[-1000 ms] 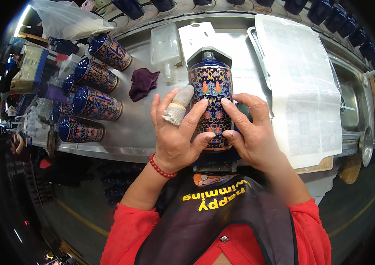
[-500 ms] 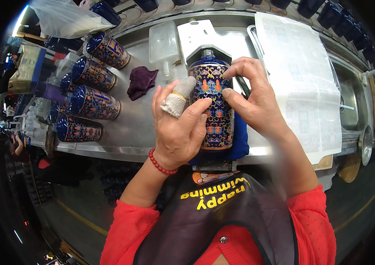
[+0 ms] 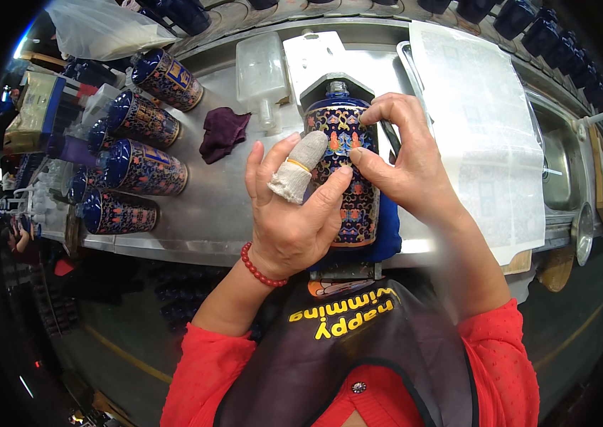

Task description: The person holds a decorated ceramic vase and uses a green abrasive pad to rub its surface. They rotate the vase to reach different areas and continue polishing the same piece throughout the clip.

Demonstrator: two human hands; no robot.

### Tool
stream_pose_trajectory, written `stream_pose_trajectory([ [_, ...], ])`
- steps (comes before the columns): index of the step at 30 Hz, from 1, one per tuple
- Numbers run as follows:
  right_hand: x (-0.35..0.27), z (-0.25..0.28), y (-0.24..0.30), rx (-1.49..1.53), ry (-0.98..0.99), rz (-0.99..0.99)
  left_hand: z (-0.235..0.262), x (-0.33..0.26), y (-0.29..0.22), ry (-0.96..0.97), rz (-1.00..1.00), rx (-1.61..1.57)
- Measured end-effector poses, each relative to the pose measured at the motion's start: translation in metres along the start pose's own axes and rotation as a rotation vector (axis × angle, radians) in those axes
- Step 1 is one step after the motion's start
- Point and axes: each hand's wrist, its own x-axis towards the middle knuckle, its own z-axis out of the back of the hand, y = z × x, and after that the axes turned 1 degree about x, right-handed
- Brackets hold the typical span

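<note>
A dark blue bottle (image 3: 348, 153) with a bright patterned wrap lies lengthwise on a blue cloth pad (image 3: 385, 238) at the steel table's near edge. My left hand (image 3: 294, 213) rests on its left side, thumb across the wrap, one finger bound in a white bandage. My right hand (image 3: 404, 164) grips the bottle's upper right shoulder, fingertips pinching at the wrap. The bottle's neck points away from me into a grey holder (image 3: 335, 84).
Several more patterned blue bottles (image 3: 146, 167) lie in a row at the table's left. A dark red rag (image 3: 222, 133) and a clear plastic bottle (image 3: 261, 71) lie behind. A large white sheet (image 3: 483, 135) covers the right side, beside a sink (image 3: 561, 171).
My right hand has moved from the bottle's lower right side up to its shoulder. My left hand has shifted slightly down the bottle's left side.
</note>
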Motion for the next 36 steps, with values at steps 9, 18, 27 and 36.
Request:
stream_pose_trajectory([
  [9, 0.0018, 0.0015, -0.0006, 0.003, 0.013, 0.003, -0.001, 0.0026, 0.0028, -0.01, 0.021, -0.045],
  [18, 0.0032, 0.0031, 0.0022, -0.02, 0.021, 0.003, 0.0007, 0.0043, 0.0036, -0.006, 0.0, -0.031],
  [27, 0.0056, 0.0019, 0.0036, -0.063, -0.012, 0.075, -0.0008, 0.0053, 0.0057, -0.026, -0.022, 0.009],
  [36, 0.0072, 0.0038, 0.0055, -0.087, 0.015, 0.058, -0.0037, 0.0054, 0.0054, -0.049, -0.049, 0.036],
])
